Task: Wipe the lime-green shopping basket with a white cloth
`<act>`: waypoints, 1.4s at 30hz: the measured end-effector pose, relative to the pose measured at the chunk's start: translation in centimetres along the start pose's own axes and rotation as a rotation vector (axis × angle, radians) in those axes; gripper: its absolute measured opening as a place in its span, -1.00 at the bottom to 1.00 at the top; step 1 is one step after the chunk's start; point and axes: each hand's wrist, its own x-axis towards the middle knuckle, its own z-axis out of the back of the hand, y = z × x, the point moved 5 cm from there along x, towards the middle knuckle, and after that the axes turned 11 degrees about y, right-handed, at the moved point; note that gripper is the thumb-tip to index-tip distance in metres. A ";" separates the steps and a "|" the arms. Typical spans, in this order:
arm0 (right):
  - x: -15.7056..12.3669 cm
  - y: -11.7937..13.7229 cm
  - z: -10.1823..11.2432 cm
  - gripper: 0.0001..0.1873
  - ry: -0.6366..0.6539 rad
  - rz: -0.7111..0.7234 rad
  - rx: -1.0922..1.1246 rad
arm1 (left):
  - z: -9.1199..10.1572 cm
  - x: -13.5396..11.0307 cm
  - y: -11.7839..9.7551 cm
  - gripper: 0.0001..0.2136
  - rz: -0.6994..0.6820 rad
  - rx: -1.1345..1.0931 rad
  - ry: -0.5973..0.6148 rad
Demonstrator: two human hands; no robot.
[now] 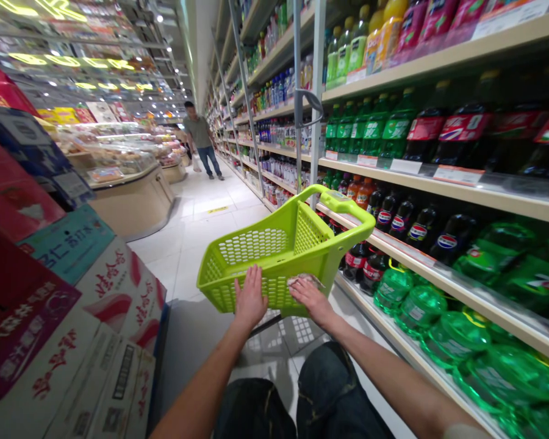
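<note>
A lime-green plastic shopping cart (238, 259) with perforated sides stands sideways in front of my knees, its handle to the right. No goods show in the visible part of its basket. My left hand (251, 297) lies on the near side wall by the rim, fingers stretched out, holding nothing. My right hand (312, 297) presses a crumpled, pale, patterned cloth (297, 280) against the same wall, further right. Part of the cloth is hidden beneath the fingers. The cart's lower frame is mostly hidden behind my hands and forearms.
Shelves (375, 174) of bottled drinks run along the right, close to the cart. Stacked drink cartons (114, 292) stand at the left. Further off are a rounded display counter (128, 201) and a person (201, 140) standing in the tiled aisle (187, 244).
</note>
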 end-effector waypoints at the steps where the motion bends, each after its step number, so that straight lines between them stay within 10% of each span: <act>1: 0.5 0.4 0.2 -0.58 -0.002 0.008 0.014 | -0.1 -0.1 0.1 -0.35 -0.010 0.006 0.001; 7: 5.1 0.9 1.4 -0.60 -0.094 -0.004 0.009 | 0.1 -0.3 0.3 -0.36 -0.007 0.007 0.004; 14: 1.9 2.3 -2.1 -0.62 0.047 0.046 -0.035 | -0.1 -0.8 1.8 -0.35 0.041 0.015 0.009; 20: 6.8 3.5 -0.8 -0.60 -0.051 0.050 0.010 | -0.1 -1.0 3.2 -0.38 0.069 0.012 0.001; 27: 2.7 4.3 -5.1 -0.64 0.135 0.106 0.016 | 0.1 -1.9 5.3 -0.37 0.080 -0.003 0.028; 33: 7.8 6.8 -4.1 -0.61 0.018 0.103 0.086 | 0.3 -2.5 10.0 -0.41 0.277 -0.063 0.023; 42: 7.4 9.3 -9.2 -0.68 0.192 0.180 0.090 | -0.7 -3.2 13.3 -0.32 0.201 -0.227 -0.015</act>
